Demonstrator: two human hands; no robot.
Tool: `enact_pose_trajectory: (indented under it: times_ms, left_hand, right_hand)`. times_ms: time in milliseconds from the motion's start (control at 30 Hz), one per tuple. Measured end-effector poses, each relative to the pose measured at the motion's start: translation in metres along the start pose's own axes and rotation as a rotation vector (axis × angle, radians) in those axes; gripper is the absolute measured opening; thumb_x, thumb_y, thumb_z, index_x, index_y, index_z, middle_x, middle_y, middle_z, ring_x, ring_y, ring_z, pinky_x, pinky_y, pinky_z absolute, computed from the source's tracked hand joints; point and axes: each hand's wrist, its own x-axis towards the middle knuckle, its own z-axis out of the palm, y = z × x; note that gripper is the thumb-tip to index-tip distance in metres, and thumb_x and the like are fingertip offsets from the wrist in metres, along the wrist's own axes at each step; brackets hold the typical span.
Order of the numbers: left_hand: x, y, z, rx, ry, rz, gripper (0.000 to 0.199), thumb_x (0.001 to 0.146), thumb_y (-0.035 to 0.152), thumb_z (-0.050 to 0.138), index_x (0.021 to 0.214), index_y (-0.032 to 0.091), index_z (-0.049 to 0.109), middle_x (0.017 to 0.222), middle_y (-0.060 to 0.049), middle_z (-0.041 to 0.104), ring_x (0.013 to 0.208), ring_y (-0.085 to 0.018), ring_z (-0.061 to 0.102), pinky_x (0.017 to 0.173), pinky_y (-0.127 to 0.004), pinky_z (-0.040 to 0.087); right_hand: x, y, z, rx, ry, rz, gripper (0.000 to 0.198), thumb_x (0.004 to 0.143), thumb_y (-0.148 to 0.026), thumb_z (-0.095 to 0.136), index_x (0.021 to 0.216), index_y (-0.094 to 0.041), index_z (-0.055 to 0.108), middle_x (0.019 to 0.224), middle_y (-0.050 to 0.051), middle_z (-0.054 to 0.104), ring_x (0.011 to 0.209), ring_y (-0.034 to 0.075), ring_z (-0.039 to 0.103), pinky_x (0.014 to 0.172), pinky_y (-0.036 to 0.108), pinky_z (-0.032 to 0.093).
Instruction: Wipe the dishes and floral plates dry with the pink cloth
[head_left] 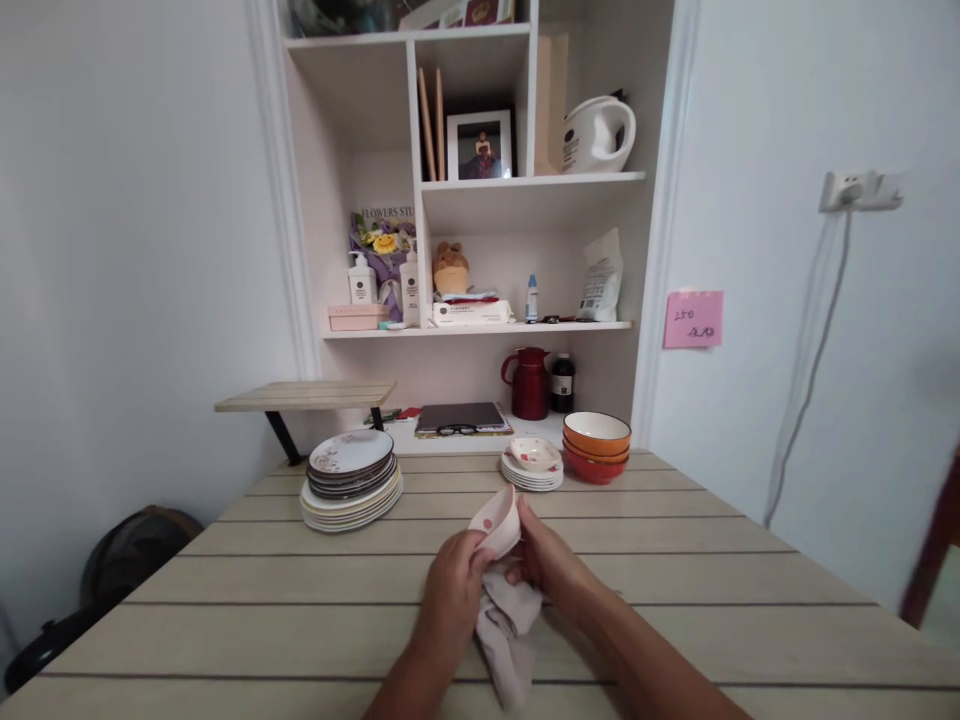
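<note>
A small white bowl (498, 524) with pink dots is held tilted on its side above the middle of the table. My left hand (452, 578) grips its lower left side, fingers closed. On the right edge, the thumb of my right hand (546, 556) presses against the bowl, with the other fingers curled below. A greyish-beige cloth (510, 635) hangs down beneath the bowl, between both hands, its lower end near the tabletop. Its upper part is hidden, so which hand grips the cloth is unclear.
Stacked plates (352, 480) stand at the left on the slatted table (300, 630). Farther back are small dishes with a bowl on top (533, 464) and orange and red bowls (597, 447). Behind them are a dark laptop (461, 417), a red jug (530, 384) and a small raised shelf (307, 396).
</note>
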Motion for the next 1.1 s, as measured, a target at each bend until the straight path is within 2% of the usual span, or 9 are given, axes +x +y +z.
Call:
enact_pose_trajectory:
  times_ms: [200, 433, 600, 867, 967, 1033, 1100]
  left_hand:
    - [0.000, 0.001, -0.003, -0.053, -0.024, -0.004, 0.032, 0.095, 0.029, 0.045, 0.124, 0.024, 0.058, 0.116, -0.008, 0.068, 0.104, -0.019, 0.064, 0.090, -0.035, 0.051]
    - [0.005, 0.000, -0.008, 0.009, -0.019, 0.107, 0.027, 0.095, 0.032, 0.046, 0.114, 0.025, 0.064, 0.106, -0.007, 0.071, 0.098, -0.020, 0.065, 0.088, -0.036, 0.051]
    - [0.004, 0.001, -0.007, 0.047, -0.008, 0.138, 0.025, 0.096, 0.034, 0.044, 0.104, 0.022, 0.065, 0.097, -0.007, 0.071, 0.092, -0.022, 0.065, 0.082, -0.036, 0.052]
    - [0.002, 0.004, -0.005, 0.035, -0.004, 0.183, 0.021, 0.091, 0.034, 0.056, 0.104, 0.023, 0.067, 0.096, -0.007, 0.071, 0.089, -0.023, 0.063, 0.081, -0.038, 0.051]
    - [0.005, 0.006, -0.005, -0.136, 0.064, 0.052, 0.020, 0.090, 0.028, 0.054, 0.101, 0.024, 0.070, 0.102, -0.008, 0.070, 0.095, -0.023, 0.062, 0.086, -0.037, 0.049]
    - [0.008, 0.006, -0.007, -0.353, 0.116, -0.133, 0.019, 0.087, 0.027, 0.057, 0.097, 0.023, 0.073, 0.102, -0.007, 0.070, 0.096, -0.023, 0.062, 0.087, -0.035, 0.047]
    - [0.011, 0.004, -0.010, -0.548, 0.163, -0.331, 0.019, 0.084, 0.032, 0.062, 0.092, 0.020, 0.074, 0.092, -0.005, 0.072, 0.087, -0.022, 0.063, 0.081, -0.030, 0.048]
  right_hand:
    - [-0.005, -0.002, 0.002, -0.024, -0.059, -0.076, 0.053, 0.090, -0.059, 0.041, 0.101, -0.014, 0.067, 0.084, 0.010, 0.073, 0.073, 0.016, 0.066, 0.058, 0.022, 0.050]
    - [-0.002, 0.002, 0.004, 0.004, -0.059, -0.083, 0.056, 0.088, -0.062, 0.042, 0.101, -0.014, 0.067, 0.087, 0.010, 0.074, 0.078, 0.019, 0.068, 0.071, 0.029, 0.054]
    - [-0.001, 0.004, 0.005, 0.068, -0.077, -0.070, 0.054, 0.087, -0.062, 0.045, 0.098, -0.014, 0.067, 0.087, 0.010, 0.074, 0.075, 0.017, 0.068, 0.070, 0.028, 0.055]
    - [0.001, 0.007, 0.011, 0.239, -0.118, -0.023, 0.049, 0.087, -0.060, 0.047, 0.091, -0.014, 0.065, 0.077, 0.007, 0.072, 0.067, 0.016, 0.066, 0.060, 0.026, 0.054]
    - [-0.003, 0.002, 0.012, 0.185, -0.136, -0.079, 0.048, 0.087, -0.059, 0.048, 0.098, -0.016, 0.066, 0.089, 0.009, 0.072, 0.076, 0.018, 0.067, 0.068, 0.030, 0.056]
    - [-0.008, -0.005, 0.013, 0.099, -0.153, -0.134, 0.049, 0.086, -0.060, 0.049, 0.109, -0.019, 0.064, 0.105, 0.011, 0.070, 0.088, 0.021, 0.067, 0.074, 0.034, 0.056]
    - [-0.013, -0.014, 0.012, -0.026, -0.082, -0.217, 0.051, 0.083, -0.060, 0.053, 0.122, -0.026, 0.058, 0.121, 0.009, 0.063, 0.094, 0.022, 0.066, 0.075, 0.036, 0.054]
